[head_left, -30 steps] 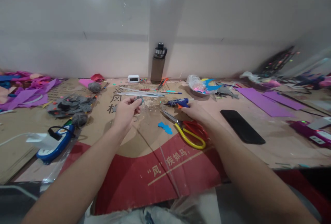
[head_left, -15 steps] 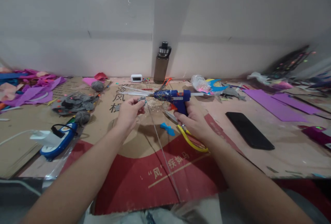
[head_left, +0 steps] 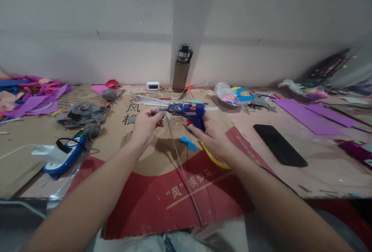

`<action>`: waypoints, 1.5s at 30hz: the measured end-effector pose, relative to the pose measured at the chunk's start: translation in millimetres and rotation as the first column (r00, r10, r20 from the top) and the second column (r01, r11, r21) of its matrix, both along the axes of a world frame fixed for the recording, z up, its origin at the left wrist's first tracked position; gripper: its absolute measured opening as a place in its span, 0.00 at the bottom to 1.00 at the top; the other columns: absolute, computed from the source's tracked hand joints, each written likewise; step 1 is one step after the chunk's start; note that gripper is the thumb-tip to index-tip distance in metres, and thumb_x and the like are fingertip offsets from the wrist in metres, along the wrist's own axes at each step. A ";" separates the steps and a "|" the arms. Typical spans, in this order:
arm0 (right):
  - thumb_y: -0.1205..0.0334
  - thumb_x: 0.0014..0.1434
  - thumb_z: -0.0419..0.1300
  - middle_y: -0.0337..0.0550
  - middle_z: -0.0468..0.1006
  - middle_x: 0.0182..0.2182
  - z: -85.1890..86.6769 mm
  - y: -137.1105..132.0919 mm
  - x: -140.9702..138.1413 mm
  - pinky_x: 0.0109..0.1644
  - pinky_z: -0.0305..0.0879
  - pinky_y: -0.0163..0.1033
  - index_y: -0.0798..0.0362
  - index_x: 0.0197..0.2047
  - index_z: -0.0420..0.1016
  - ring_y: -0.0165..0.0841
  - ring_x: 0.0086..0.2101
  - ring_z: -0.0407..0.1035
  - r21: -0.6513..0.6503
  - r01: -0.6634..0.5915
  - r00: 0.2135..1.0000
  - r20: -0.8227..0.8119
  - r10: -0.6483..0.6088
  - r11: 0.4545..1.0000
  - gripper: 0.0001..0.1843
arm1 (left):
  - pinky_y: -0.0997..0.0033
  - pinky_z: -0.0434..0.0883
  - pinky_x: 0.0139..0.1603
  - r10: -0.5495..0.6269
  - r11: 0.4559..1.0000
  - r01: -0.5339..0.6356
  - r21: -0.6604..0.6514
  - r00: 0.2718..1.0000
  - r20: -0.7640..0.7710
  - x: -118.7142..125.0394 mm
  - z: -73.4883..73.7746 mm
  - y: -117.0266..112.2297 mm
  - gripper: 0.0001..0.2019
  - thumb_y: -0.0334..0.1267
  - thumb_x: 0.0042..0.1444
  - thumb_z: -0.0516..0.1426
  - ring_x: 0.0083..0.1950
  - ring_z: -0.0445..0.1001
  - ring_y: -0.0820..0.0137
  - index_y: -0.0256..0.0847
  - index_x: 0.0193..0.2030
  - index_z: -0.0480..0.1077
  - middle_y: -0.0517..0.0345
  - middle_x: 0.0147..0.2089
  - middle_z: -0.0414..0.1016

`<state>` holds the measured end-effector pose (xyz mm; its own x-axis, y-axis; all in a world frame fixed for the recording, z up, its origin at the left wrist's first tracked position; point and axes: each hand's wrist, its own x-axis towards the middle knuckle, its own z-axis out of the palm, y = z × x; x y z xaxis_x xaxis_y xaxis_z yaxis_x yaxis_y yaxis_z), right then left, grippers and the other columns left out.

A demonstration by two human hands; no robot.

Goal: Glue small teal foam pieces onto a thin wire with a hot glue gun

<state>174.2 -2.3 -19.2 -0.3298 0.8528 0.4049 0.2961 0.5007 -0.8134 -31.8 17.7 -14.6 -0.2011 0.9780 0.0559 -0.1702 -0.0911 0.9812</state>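
Observation:
My right hand [head_left: 214, 133] is wrapped round the grip of a blue hot glue gun [head_left: 197, 109], with a pale glue stick [head_left: 212, 108] poking out of its back. The nozzle points left, right at a small grey piece [head_left: 161, 110] pinched in my left hand [head_left: 147, 126]; whether they touch I cannot tell. From that piece a thin grey cord [head_left: 180, 163] runs down over the red-printed cardboard [head_left: 133, 205]. A blue bow-shaped cutout [head_left: 188, 143] lies below the gun. Yellow-handled scissors [head_left: 213, 158] are partly hidden under my right hand.
Along the wall stand a dark bottle [head_left: 181, 69] and a small white clock [head_left: 153, 86]. Left are grey scraps [head_left: 83, 114], a grey yarn ball [head_left: 91, 130] and a blue power strip [head_left: 65, 159]. A black phone [head_left: 279, 144] and purple sheets [head_left: 308, 116] lie right.
The glue gun has moved left in my right hand, bringing its nozzle to the grey piece. My right hand now covers more of the scissors. My left hand has hardly moved.

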 end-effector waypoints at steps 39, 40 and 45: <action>0.59 0.62 0.52 0.54 0.75 0.46 0.5 -3.1 -1.2 0.49 0.64 0.51 0.54 0.57 0.63 0.44 0.45 0.69 0.133 0.122 0.951 0.269 -0.155 0.984 0.21 | 0.77 0.62 0.22 0.000 1.000 0.002 0.022 0.998 -0.057 0.5 -3.2 1.6 0.08 0.37 0.40 0.63 0.19 0.63 0.79 0.37 0.26 0.69 0.66 0.19 0.66; 0.59 0.62 0.52 0.54 0.74 0.46 0.5 -3.1 -1.1 0.49 0.64 0.51 0.53 0.57 0.63 0.44 0.45 0.69 0.131 0.121 0.952 0.267 -0.153 0.984 0.21 | 0.77 0.62 0.22 0.001 1.000 0.000 0.020 0.999 -0.054 0.5 -3.2 1.6 0.09 0.37 0.40 0.63 0.19 0.63 0.79 0.37 0.26 0.69 0.66 0.19 0.66; 0.59 0.62 0.52 0.54 0.74 0.46 0.6 -3.6 -1.1 0.49 0.64 0.51 0.53 0.56 0.64 0.44 0.45 0.69 0.131 0.117 0.955 0.258 -0.148 0.984 0.19 | 0.77 0.62 0.22 0.005 1.000 -0.005 0.006 0.999 -0.047 1.4 -1.1 0.7 0.09 0.37 0.39 0.64 0.19 0.63 0.79 0.36 0.26 0.69 0.66 0.19 0.65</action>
<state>173.0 -5.9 -18.5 -0.3257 0.8499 0.4143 0.5638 0.5263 -0.6365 -30.4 18.4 -15.7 -0.2028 0.9766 0.0713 -0.1237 -0.0978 0.9875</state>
